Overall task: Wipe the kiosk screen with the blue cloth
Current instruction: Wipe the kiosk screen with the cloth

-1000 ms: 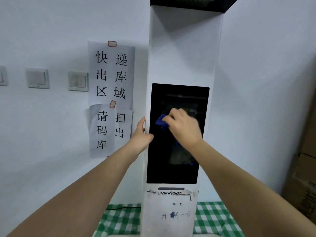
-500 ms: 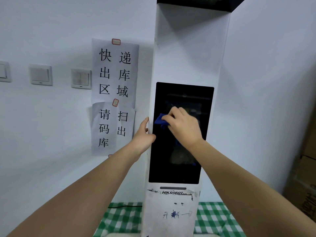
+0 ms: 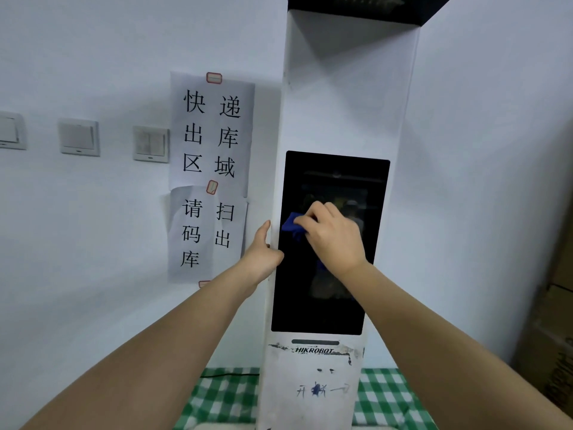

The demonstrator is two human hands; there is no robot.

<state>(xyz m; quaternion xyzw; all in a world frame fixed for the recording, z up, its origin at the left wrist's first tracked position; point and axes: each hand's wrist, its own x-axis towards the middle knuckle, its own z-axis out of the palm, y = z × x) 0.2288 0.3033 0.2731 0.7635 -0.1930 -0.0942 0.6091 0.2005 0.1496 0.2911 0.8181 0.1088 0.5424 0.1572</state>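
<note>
A tall white kiosk [image 3: 347, 97] stands against the wall with a dark, switched-off screen [image 3: 322, 305] set in its front. My right hand [image 3: 333, 235] presses a bunched blue cloth [image 3: 291, 226] against the left middle of the screen; most of the cloth is hidden under my fingers. My left hand [image 3: 262, 254] grips the kiosk's left edge beside the screen, thumb on the front face and fingers hidden behind the side.
Paper signs [image 3: 214, 131] with Chinese characters hang on the wall left of the kiosk, next to three light switches [image 3: 151, 144]. A green checked cloth [image 3: 226, 398] covers the surface at the kiosk's base. Cardboard boxes [image 3: 555, 321] stand at the far right.
My right hand with the cloth has slid a little left and down across the screen. The view has shifted slightly left, so the kiosk sits further right. My left hand keeps its hold.
</note>
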